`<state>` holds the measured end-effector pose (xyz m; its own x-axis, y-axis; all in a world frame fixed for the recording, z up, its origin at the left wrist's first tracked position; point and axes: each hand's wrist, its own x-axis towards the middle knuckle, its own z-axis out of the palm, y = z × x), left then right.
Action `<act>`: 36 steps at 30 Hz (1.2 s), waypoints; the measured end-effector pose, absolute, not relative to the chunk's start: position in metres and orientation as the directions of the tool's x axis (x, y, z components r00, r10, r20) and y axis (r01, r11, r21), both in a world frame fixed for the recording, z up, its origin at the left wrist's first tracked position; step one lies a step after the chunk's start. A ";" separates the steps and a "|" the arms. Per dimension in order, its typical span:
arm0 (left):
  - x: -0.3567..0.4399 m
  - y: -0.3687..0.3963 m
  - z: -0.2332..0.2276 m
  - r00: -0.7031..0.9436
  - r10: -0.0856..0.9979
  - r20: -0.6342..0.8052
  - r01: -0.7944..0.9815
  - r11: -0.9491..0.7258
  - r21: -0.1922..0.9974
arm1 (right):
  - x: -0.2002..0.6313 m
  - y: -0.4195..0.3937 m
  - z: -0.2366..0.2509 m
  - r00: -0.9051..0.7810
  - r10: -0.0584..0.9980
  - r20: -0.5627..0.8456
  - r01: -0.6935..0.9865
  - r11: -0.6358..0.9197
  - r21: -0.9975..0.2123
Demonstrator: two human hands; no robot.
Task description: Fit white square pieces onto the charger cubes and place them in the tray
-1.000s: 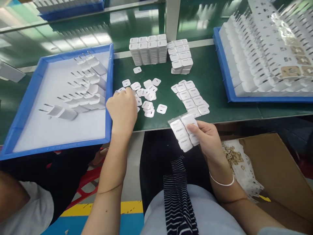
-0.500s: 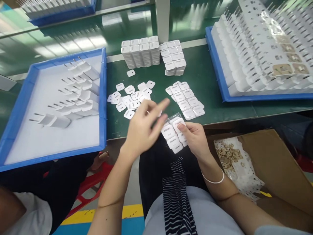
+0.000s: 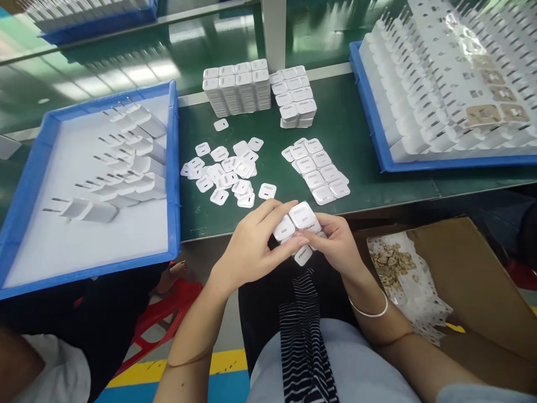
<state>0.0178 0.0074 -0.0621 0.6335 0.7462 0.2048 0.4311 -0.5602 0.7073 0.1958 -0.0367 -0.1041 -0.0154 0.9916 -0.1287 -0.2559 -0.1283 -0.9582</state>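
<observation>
Just in front of the green table [image 3: 361, 129] edge, the left hand [image 3: 251, 246] is pressing a small white square cap [image 3: 284, 228] against the glossy strip of plates [image 3: 305, 219] (smooth plastic, rounded corners) that the right hand [image 3: 335, 246] is gripping, so the next move probably needs careful aligning.

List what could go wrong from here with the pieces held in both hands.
1. The left hand and right hand hold the strip of white caps past the table edge, above the lap; a slip in the grip would likely send pieces to the floor.
2. A loose cap lies close to that edge, so a wrist could brush it off.
3. The open cardboard box sits right beside the right hand; a dropped piece might land among the scraps.
</observation>
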 end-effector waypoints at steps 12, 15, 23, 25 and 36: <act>0.023 0.001 -0.065 0.641 0.767 0.013 0.387 -0.338 0.858 | 0.196 -0.037 -0.100 -0.049 0.998 -0.034 -0.116 -0.040 -0.993; 0.024 0.001 -0.066 0.596 0.803 -0.017 0.322 -0.219 0.921 | 0.196 -0.038 -0.099 -0.069 0.997 -0.041 -0.128 -0.050 -0.990; 0.025 0.010 -0.068 0.577 0.811 -0.096 0.182 -0.013 0.983 | 0.195 -0.040 -0.100 -0.112 0.992 -0.053 -0.199 -0.075 -0.977; 0.024 0.013 -0.067 0.586 0.797 -0.150 0.135 0.086 0.987 | 0.196 -0.041 -0.101 -0.124 0.991 -0.059 -0.230 -0.087 -0.969; 0.019 0.023 -0.063 0.319 0.939 0.127 0.348 -0.241 0.906 | 0.201 -0.044 -0.103 -0.058 0.989 -0.135 -0.245 -0.146 -0.958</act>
<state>0.0192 0.0233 -0.0627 0.3190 0.9392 0.1269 0.3482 -0.2407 0.9060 0.2008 -0.0435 -0.1029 -0.0582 0.9891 -0.1353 -0.2452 -0.1455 -0.9585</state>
